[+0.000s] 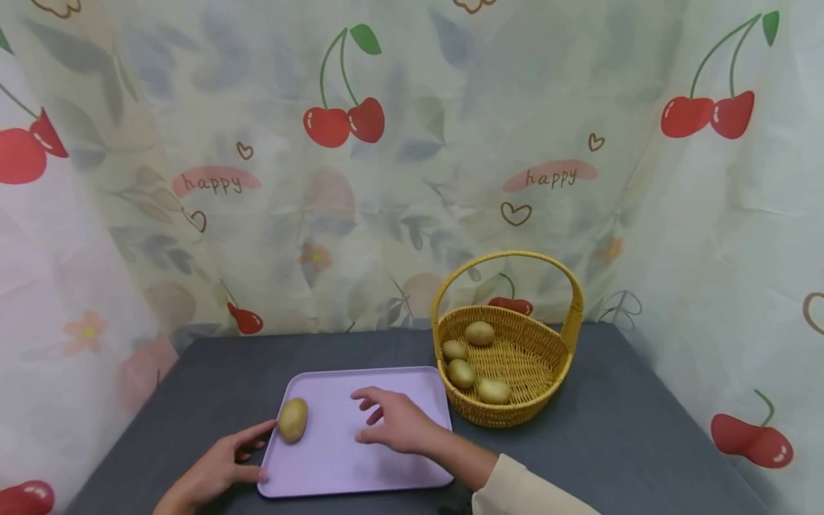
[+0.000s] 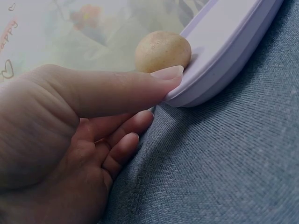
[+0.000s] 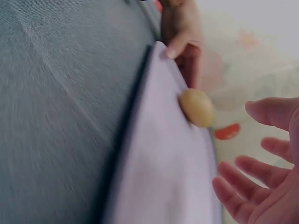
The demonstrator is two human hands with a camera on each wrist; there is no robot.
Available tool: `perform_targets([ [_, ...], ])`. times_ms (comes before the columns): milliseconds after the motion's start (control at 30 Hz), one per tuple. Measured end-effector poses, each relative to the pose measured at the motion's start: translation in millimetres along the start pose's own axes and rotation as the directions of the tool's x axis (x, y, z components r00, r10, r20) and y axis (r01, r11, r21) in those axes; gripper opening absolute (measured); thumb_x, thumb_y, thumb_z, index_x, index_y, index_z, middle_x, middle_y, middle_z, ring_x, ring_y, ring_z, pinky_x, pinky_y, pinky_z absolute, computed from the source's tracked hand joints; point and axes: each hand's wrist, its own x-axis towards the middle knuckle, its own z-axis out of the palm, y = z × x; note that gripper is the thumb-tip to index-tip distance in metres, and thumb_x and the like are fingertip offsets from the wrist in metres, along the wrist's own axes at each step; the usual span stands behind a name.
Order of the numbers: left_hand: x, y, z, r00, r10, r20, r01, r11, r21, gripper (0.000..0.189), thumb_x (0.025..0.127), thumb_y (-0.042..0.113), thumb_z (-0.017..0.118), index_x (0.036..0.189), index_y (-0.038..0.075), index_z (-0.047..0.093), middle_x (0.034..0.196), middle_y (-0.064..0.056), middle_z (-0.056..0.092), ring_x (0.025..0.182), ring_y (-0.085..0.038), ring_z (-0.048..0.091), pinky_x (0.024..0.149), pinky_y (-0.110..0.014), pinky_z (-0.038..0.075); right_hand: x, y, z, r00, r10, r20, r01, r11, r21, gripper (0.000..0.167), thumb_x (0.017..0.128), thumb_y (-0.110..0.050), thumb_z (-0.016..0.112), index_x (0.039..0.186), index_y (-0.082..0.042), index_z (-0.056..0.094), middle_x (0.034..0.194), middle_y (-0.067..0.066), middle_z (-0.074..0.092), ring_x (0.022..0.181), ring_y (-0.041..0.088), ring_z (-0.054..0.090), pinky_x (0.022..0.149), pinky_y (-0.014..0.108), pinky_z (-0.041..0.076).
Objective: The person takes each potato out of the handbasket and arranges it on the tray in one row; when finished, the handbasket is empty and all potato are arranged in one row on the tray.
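Note:
A lilac tray (image 1: 347,400) lies on the dark cloth with one potato (image 1: 293,420) near its left edge. My left hand (image 1: 222,461) is at that edge, its thumb resting on the rim by the near corner and its index finger reaching the rim beside the potato. In the left wrist view the thumb (image 2: 126,91) lies along the tray's rim and the lower fingers curl loosely below. Above the middle of the tray hovers my right hand (image 1: 395,422), fingers spread and holding nothing. The right wrist view shows its palm (image 3: 275,200) apart from the potato.
Behind and right of the tray stands a wicker basket (image 1: 534,400) with a tall arched handle. Several potatoes (image 1: 494,391) lie in its left and front part. A dark cloth (image 1: 611,429) covers the table, and patterned curtains (image 1: 412,179) hang around it.

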Motion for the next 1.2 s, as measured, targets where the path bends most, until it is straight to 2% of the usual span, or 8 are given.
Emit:
perform_targets([
  [167, 0.0, 1.5, 1.1, 1.000, -0.016, -0.002, 0.016, 1.000, 0.003, 0.077, 0.082, 0.017, 0.078, 0.143, -0.007, 0.039, 0.132, -0.027, 0.051, 0.111, -0.037, 0.051, 0.085, -0.041, 0.044, -10.4, -3.9, -36.6, 0.997, -0.043, 0.061, 0.041, 0.999, 0.022, 0.048, 0.085, -0.017, 0.076, 0.129, -0.016, 0.059, 0.104, 0.000, 0.067, 0.089, 0.010, 0.065, 0.075, 0.025, 0.050],
  [267, -0.8, 1.8, 0.9, 1.000, -0.020, -0.005, 0.020, 1.000, 0.013, 0.077, 0.081, 0.018, 0.078, 0.143, -0.007, 0.040, 0.131, -0.026, 0.052, 0.111, -0.036, 0.051, 0.085, -0.040, 0.045, -13.0, -6.5, -58.7, 0.991, -0.086, 0.103, 0.084, 0.996, 0.024, 0.043, 0.088, -0.017, 0.073, 0.129, -0.014, 0.060, 0.104, -0.001, 0.067, 0.091, 0.011, 0.065, 0.080, 0.026, 0.050],
  [467, -1.2, 2.4, 1.7, 0.999, -0.052, -0.002, 0.052, 0.998, 0.026, 0.079, 0.081, 0.022, 0.079, 0.144, -0.005, 0.040, 0.132, -0.025, 0.052, 0.111, -0.035, 0.051, 0.085, -0.040, 0.045, -15.2, -8.8, -108.6, 0.982, -0.116, 0.153, 0.106, 0.992, 0.066, 0.033, 0.092, -0.015, 0.067, 0.124, -0.008, 0.062, 0.104, 0.002, 0.067, 0.099, 0.017, 0.063, 0.082, 0.030, 0.050],
  [533, -0.7, 2.0, 1.7, 0.999, -0.054, 0.002, 0.054, 0.998, 0.021, 0.079, 0.081, 0.023, 0.079, 0.144, -0.005, 0.040, 0.133, -0.026, 0.051, 0.112, -0.036, 0.051, 0.086, -0.043, 0.044, -15.5, -8.9, -126.5, 0.979, -0.112, 0.173, 0.100, 0.992, 0.077, 0.032, 0.093, -0.015, 0.065, 0.124, -0.005, 0.061, 0.106, 0.004, 0.066, 0.101, 0.020, 0.062, 0.083, 0.032, 0.050],
  [700, 1.3, 1.0, 1.7, 0.998, -0.058, 0.005, 0.058, 0.998, 0.018, 0.079, 0.081, 0.024, 0.079, 0.144, -0.005, 0.040, 0.133, -0.026, 0.051, 0.112, -0.036, 0.051, 0.087, -0.044, 0.044, -13.6, -3.5, -168.2, 0.977, -0.040, 0.209, 0.020, 0.995, 0.097, 0.036, 0.094, -0.019, 0.065, 0.127, -0.005, 0.060, 0.112, 0.009, 0.065, 0.105, 0.023, 0.061, 0.088, 0.040, 0.049],
  [900, 2.0, -2.3, 2.9, 0.999, -0.042, 0.012, 0.042, 0.999, 0.011, 0.079, 0.082, 0.023, 0.078, 0.144, -0.005, 0.040, 0.133, -0.026, 0.051, 0.112, -0.037, 0.051, 0.086, -0.042, 0.044, -8.5, 19.9, -207.1, 0.982, 0.024, 0.189, -0.027, 1.000, 0.010, 0.039, 0.095, -0.021, 0.064, 0.129, -0.002, 0.058, 0.121, 0.014, 0.062, 0.111, 0.024, 0.058, 0.088, 0.038, 0.048],
  [1033, 1.5, -2.8, 3.1, 1.000, -0.027, 0.013, 0.027, 0.999, 0.023, 0.078, 0.082, 0.023, 0.078, 0.144, -0.005, 0.040, 0.133, -0.026, 0.051, 0.112, -0.037, 0.051, 0.085, -0.041, 0.045, -3.0, 40.9, -222.3, 0.979, 0.091, 0.183, -0.092, 0.996, -0.006, 0.042, 0.096, -0.023, 0.062, 0.132, -0.003, 0.056, 0.126, 0.013, 0.059, 0.112, 0.025, 0.058, 0.087, 0.041, 0.049],
  [1200, 1.2, -1.6, 1.6, 0.999, -0.040, 0.000, 0.040, 0.999, 0.024, 0.078, 0.082, 0.023, 0.078, 0.144, -0.005, 0.041, 0.133, -0.026, 0.051, 0.112, -0.037, 0.051, 0.087, -0.045, 0.044, 3.0, 66.6, -229.8, 0.964, 0.182, 0.195, -0.197, 0.978, 0.062, 0.050, 0.097, -0.022, 0.059, 0.139, 0.002, 0.048, 0.124, 0.015, 0.060, 0.109, 0.030, 0.060, 0.090, 0.047, 0.047],
])
